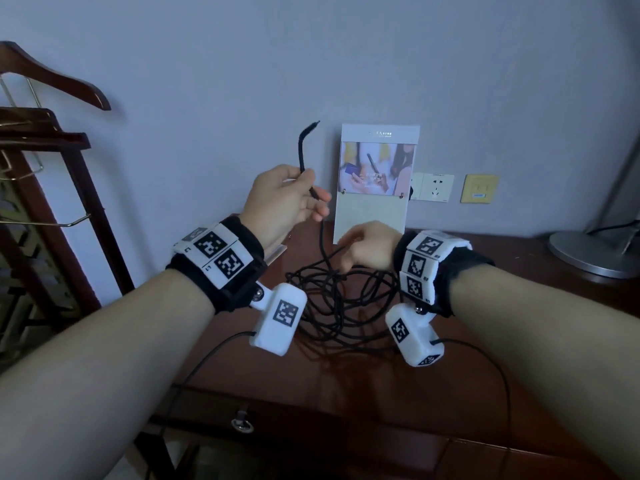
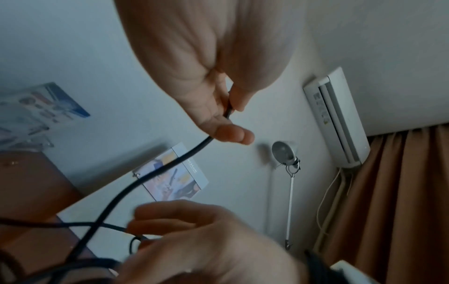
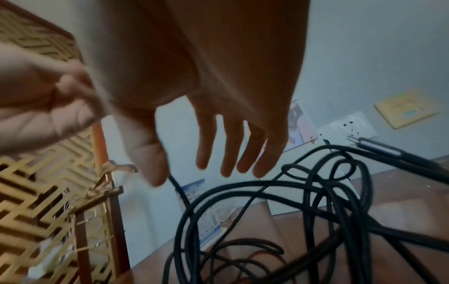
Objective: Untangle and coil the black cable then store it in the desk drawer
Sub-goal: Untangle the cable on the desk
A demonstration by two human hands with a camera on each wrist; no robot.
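left hand (image 1: 287,199), mid-frame, pinches the black cable (image 1: 339,299) near its end; right hand (image 1: 369,245) spread, seemingly holding nothing, above the tangle.

In the right wrist view the left hand (image 3: 41,107) is a blur cut off by the frame edge, well apart from the right hand's fingers (image 3: 230,146). The black cable (image 3: 243,221) tangle below those fingertips runs off the bottom edge. Whether the thumb touches the strand beside it cannot be told.
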